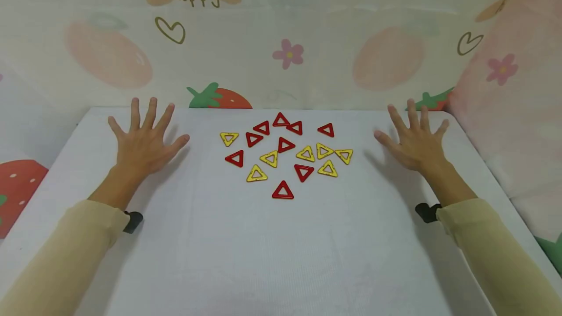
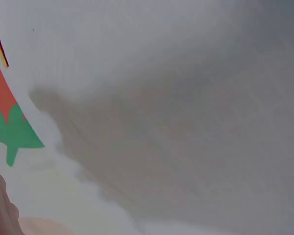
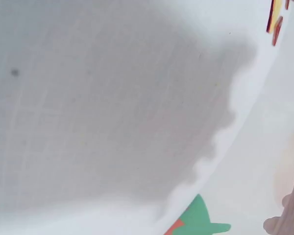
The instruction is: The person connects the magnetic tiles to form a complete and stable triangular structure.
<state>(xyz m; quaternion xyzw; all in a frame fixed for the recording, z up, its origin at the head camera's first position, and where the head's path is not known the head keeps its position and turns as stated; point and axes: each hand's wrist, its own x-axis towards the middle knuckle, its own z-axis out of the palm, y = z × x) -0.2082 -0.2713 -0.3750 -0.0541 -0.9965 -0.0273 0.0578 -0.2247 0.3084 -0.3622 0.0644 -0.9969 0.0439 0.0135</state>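
Several flat red triangles (image 1: 283, 190) and yellow triangles (image 1: 256, 173), each with a triangular hole, lie scattered on the white table (image 1: 263, 252) in the head view. A few of them overlap or touch. My left hand (image 1: 145, 145) is spread over the table's left side, fingers straight and holding nothing; the yellow triangle (image 1: 229, 138) is among those nearest it. On the right, my right hand (image 1: 412, 143) spreads the same way, apart from the yellow triangle (image 1: 344, 155) closest to it. Each wrist view shows mainly a hand's shadow, with finger edges in a lower corner.
Behind the table hangs a pale curtain (image 1: 263, 23) printed with strawberries, flowers and hearts. More printed cloth (image 1: 518, 126) runs along the right side. Dark wrist straps (image 1: 133, 222) show at the cuffs of the beige sleeves (image 1: 70, 252).
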